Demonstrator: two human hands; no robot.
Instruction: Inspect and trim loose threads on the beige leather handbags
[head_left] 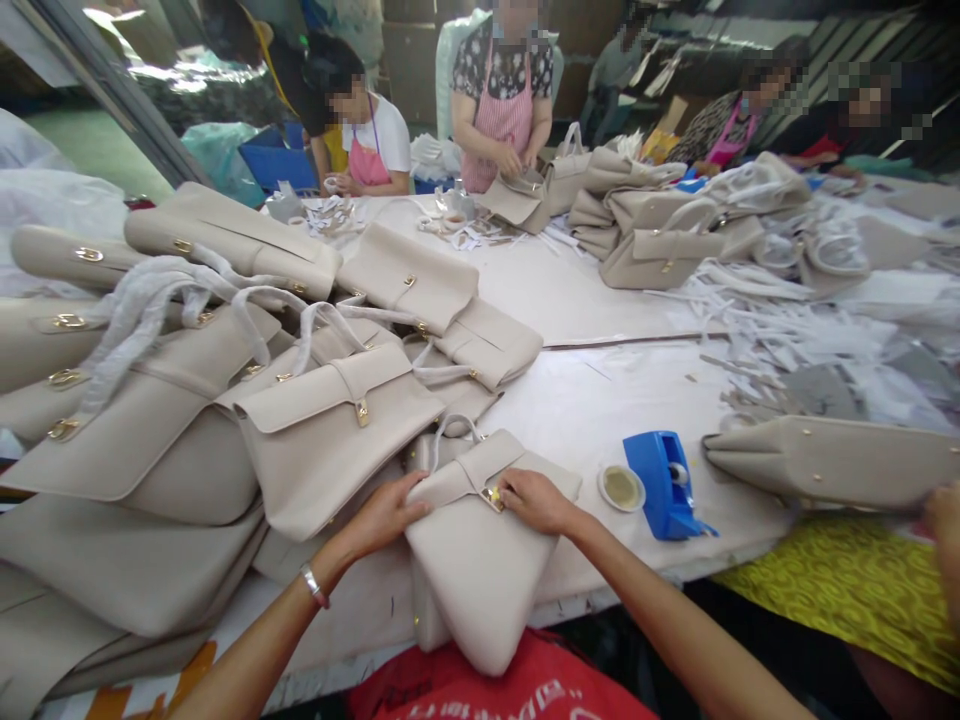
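Note:
A beige handbag (480, 560) leans at the table's front edge, its lower corner against a red apron. My left hand (386, 515) grips its left side, thumb on the front face and fingers at the flap's edge. At the flap's middle, my right hand (531, 498) is closed, with thumb and fingertips pinched at the gold clasp (491, 497). Something small and yellow shows at those fingertips; its kind is unclear. The bag's wrapped handle (454, 428) stands up behind the flap. Part of another beige bag shows underneath, at its left.
Several beige handbags (337, 440) are piled on the left. To the right stand a small round dish (621, 487) and a blue tape dispenser (664, 485). Another bag (840, 460) lies near a co-worker's hand (943, 515). White strips (795, 320) litter the table; people work across it.

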